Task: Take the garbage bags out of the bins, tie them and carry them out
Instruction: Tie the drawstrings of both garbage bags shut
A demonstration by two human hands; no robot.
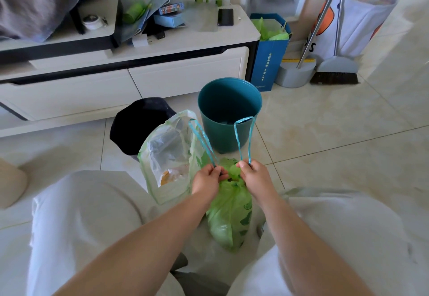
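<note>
**Both drawstrings pinched, green bag between my knees**

My left grip (207, 181) is curled shut round the base of the left loop (201, 138) of the teal drawstring. My right grip (254, 175) pinches the base of the right loop (243, 133) in the same way. Both loops stand up from my fingers, in front of the teal bin (229, 110). The two grips sit close together, just apart, over the gathered neck of the green bag (229, 214).

That bag is out of the bin and lies on the floor (336, 133) between my knees, with its neck bunched up under my hands. Touching it on my left is a clear bag (167, 156) with green print. It stands open-mouthed with rubbish inside. Behind the clear bag sits a black bin (139, 124), beside the teal one. The teal bin has no liner in it.

Past the bins runs a low white cabinet (185, 73) with a phone (225, 17) on top. At its right end stands a blue paper bag (267, 63), and further right a broom (334, 75).
</note>
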